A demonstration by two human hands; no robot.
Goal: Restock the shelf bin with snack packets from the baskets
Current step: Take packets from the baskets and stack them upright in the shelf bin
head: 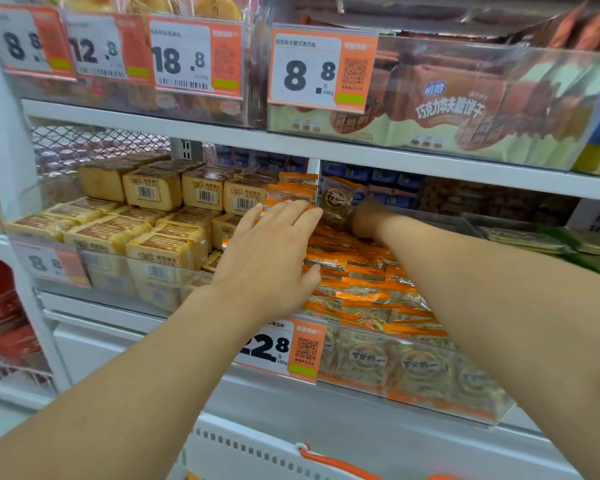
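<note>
Snack packets: orange-edged packets (357,289) fill the clear shelf bin (440,403) in a loose heap, highest toward the back, so the load looks close to done; I judge this a settling and levelling step.
Upright packet: one brown packet (336,202) stands on end at the bin's back left corner, against the clear divider; it probably needs laying flat or tucking in.
Left hand: the left hand (274,247) lies flat and spread, fingers apart, palm down on the heap near the bin's left edge, holding nothing; a flat palm presses the slippery pile down and keeps it from spilling over the divider.
Right hand: the right hand (368,220) reaches deep to the back of the bin, just beside the upright packet, fingers curled downward among the packets; I cannot tell whether it grips one.
Price label: the tag (278,348) clips to the bin's front edge, left corner, over the clear wall.
Neighbours: yellow wrapped cakes (160,216) sit stacked in the next bin to the left, apart from the orange ones.
Basket: a white slotted rim with an orange handle (329,462) shows at the bottom, below the shelf, within reach for more stock.
Risk: glossy packets may slide forward over the low front wall.
</note>
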